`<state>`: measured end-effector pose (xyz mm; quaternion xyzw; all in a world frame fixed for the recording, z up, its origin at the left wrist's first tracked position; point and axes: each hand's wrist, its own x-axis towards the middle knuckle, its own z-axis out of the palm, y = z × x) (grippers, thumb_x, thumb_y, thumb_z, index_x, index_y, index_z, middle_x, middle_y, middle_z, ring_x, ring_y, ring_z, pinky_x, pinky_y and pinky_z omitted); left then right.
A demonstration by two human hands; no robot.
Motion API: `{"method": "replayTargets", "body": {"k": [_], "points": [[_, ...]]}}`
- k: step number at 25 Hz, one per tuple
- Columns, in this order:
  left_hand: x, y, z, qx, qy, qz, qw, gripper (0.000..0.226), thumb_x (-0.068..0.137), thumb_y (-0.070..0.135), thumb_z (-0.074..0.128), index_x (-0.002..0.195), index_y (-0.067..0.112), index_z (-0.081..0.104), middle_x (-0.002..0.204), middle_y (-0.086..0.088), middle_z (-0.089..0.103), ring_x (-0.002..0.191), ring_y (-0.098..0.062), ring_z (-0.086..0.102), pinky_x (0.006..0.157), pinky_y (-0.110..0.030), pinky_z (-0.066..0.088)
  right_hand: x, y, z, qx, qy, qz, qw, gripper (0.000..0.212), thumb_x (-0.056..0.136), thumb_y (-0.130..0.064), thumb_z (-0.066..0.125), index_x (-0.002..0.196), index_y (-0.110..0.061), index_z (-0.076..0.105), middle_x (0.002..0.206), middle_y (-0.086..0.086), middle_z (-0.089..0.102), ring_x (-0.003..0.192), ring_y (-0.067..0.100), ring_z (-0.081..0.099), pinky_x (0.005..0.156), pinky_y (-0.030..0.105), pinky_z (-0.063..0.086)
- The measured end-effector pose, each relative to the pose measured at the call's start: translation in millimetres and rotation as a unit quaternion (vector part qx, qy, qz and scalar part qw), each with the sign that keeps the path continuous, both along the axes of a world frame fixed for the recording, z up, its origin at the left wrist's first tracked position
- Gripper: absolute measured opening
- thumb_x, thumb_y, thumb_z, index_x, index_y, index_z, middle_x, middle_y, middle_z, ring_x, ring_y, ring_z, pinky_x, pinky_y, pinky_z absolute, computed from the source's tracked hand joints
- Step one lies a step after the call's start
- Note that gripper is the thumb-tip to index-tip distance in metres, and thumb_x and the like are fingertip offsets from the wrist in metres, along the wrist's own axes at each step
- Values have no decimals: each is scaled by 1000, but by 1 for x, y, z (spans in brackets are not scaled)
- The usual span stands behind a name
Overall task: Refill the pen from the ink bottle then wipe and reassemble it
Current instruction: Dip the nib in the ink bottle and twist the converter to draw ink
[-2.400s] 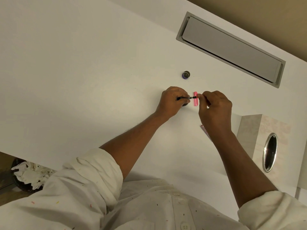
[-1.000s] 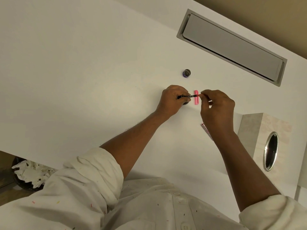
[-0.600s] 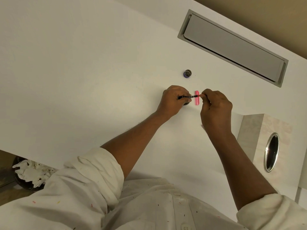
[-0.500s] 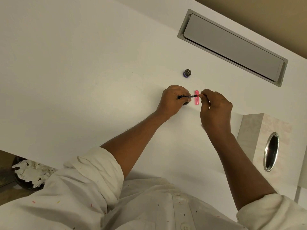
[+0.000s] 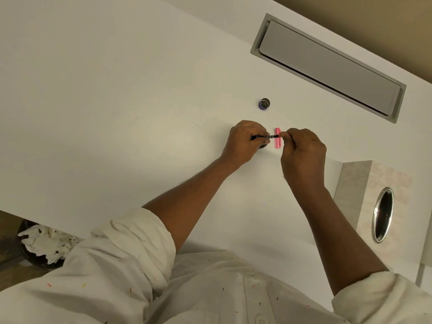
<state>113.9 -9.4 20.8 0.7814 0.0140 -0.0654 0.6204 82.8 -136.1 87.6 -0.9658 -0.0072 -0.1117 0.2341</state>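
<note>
Above the middle of the bench (image 5: 117, 90), the black pen part (image 5: 265, 137) lies level, long axis left-to-right, the left hand (image 5: 245, 142) grip clenched round it, the right hand (image 5: 301, 153) pinching its right end

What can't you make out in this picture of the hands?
Head view only.
The dark round object: mostly covered by the left hand.
The thin black pen part: ends buried in the left hand and right hand; too small for detail.
The box: cut off by the right edge.
</note>
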Motion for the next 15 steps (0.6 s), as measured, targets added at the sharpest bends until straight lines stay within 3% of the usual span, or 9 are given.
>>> {"method": "replayTargets", "body": {"k": [2, 4, 7, 9, 12, 15], "points": [[0, 0, 0, 2, -2, 0, 1000, 10, 73, 2, 72, 83, 1, 74, 88, -12, 72, 89, -21, 61, 79, -25, 50, 0, 0, 1, -10, 8, -13, 1000, 26, 95, -14, 54, 74, -1, 61, 60, 6, 48, 60, 17, 37, 60, 18, 20], [1, 0, -1, 4, -7, -2, 1000, 10, 73, 2, 72, 83, 1, 74, 87, -12, 72, 88, -21, 61, 79, -24, 50, -1, 1, 3, -13, 13, -16, 1000, 29, 95, -20, 54, 72, -3, 61, 60, 4, 49, 59, 18, 40, 57, 24, 26], [1, 0, -1, 6, -7, 0, 1000, 10, 73, 3, 72, 82, 2, 74, 87, -11, 72, 88, -21, 62, 79, -26, 50, -2, 4, 9, 26, 25, -20, 999, 21, 92, -25, 61, 95, -6, 69, 80, 4, 66, 66, 15, 56, 63, 28, 46], [1, 0, -1, 8, -8, 0, 1000, 10, 73, 3, 73, 83, 1, 74, 87, -12, 72, 89, -21, 62, 79, -26, 50, -3, 4, 11, 39, 19, -11, 999, 22, 90, -18, 64, 106, -4, 68, 87, 6, 69, 71, 17, 60, 67, 30, 50], [1, -1, -1, 0, -6, 3, 1000, 10, 73, 1, 72, 82, 0, 74, 87, -13, 72, 89, -22, 62, 79, -26, 50, -3, -1, 8, 25, 4, 16, 1000, 17, 90, -8, 59, 100, -1, 70, 86, 12, 71, 74, 25, 63, 70, 39, 54], [1, -1, -2, -2, -7, 5, 1000, 10, 72, 1, 72, 82, 1, 74, 86, -12, 72, 89, -22, 62, 80, -28, 52, 0, -3, 4, 10, 11, 13, 1000, 16, 91, -11, 58, 92, -1, 71, 76, 10, 67, 67, 21, 56, 66, 27, 45]]}}
